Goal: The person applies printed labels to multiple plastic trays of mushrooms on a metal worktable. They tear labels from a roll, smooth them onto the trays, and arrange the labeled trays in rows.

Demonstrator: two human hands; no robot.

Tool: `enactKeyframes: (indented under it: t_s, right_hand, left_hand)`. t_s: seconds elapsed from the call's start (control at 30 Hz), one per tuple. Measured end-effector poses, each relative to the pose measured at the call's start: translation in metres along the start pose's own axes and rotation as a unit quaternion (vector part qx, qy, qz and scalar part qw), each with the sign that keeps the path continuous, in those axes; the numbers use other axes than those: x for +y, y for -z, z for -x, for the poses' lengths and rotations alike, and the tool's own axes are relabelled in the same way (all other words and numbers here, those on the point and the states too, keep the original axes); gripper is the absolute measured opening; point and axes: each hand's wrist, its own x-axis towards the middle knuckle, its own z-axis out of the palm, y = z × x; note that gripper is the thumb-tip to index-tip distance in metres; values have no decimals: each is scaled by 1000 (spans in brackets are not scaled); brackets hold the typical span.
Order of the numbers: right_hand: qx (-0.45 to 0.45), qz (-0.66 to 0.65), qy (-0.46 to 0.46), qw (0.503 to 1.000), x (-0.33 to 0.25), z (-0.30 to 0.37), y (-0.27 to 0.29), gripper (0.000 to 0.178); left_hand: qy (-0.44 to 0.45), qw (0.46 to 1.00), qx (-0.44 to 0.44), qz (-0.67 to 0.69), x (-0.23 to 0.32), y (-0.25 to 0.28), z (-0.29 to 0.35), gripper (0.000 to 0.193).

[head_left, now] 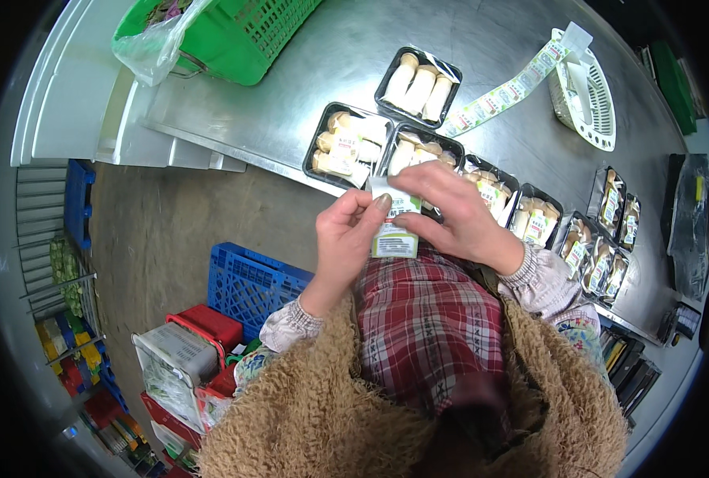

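Observation:
A green-and-white printed label (396, 245) is held up in front of me, close to the table's near edge. My left hand (343, 239) is closed, pinching the label's left side between thumb and fingers. My right hand (459, 211) bends over the label's right side, its thumb and fingertips on it. Behind my hands lies a film-wrapped black tray of mushrooms (422, 145), partly hidden by my right hand. Left of it is a labelled mushroom tray (346, 146); farther back is a mushroom tray with no label showing (418, 86).
More labelled mushroom packs (536, 217) line the metal table (306, 68) to the right. A strip of labels (507, 94) trails from a white plastic basket (601, 103). A green crate (235, 40) stands far left. Blue pallet (243, 287) and red crate (211, 328) are on the floor.

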Motion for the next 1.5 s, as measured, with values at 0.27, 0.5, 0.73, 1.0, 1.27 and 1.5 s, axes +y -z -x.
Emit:
enactKeyframes:
  t_s: [0.27,0.5,0.73,1.0,1.27,1.5]
  right_hand:
    - [-58,-129,-189,972,-4,15,-2,23]
    - [-22,-33,-90,995,8,19,-22,16]
    - [136,-120,-269,946,65,-40,39,16]
    - [94,-139,-343,924,181,-79,40,39]
    - [15,89,-296,951,224,-75,12,47]
    - [14,297,-300,906,202,-78,7,57]
  left_hand:
    - [-114,966,-115,-203,-17,12,-2,6]
    - [-37,993,-20,-108,-45,18,12,6]
    - [99,959,-94,-247,-57,24,33,12]
    - [117,971,-12,-210,-53,33,38,15]
    - [128,973,0,-192,-58,35,40,12]
    - [111,981,-24,-158,-61,27,35,12]
